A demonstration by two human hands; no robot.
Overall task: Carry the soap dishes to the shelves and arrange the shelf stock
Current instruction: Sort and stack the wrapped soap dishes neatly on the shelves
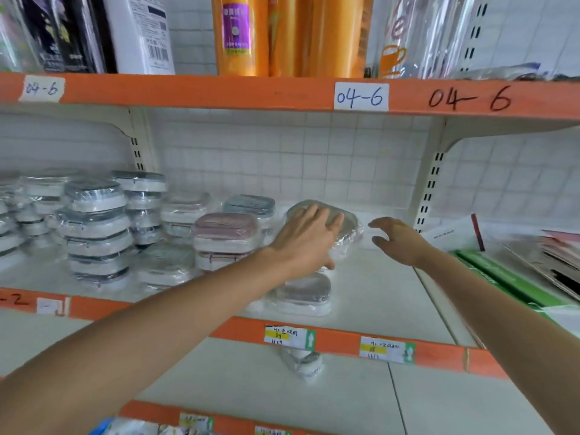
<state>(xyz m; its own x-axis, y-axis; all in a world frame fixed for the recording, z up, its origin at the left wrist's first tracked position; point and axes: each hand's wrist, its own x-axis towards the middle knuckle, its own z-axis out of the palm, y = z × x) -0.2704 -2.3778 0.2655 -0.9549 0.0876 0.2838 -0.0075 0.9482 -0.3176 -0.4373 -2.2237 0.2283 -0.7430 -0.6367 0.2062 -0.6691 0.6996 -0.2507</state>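
An orange-edged white shelf (376, 296) holds stacks of plastic-wrapped soap dishes (94, 227) at its far left, white-based with grey, pink or pale blue lids. Right of them, mid-shelf, the left hand (306, 238) grips a wrapped, grey-lidded soap dish (346, 219), tilted, fingers over the lid and thumb beneath. Just right, the right hand (397, 238) hovers with fingers loosely spread, holding nothing. Another wrapped dish (303, 293) lies nearer, below the left wrist.
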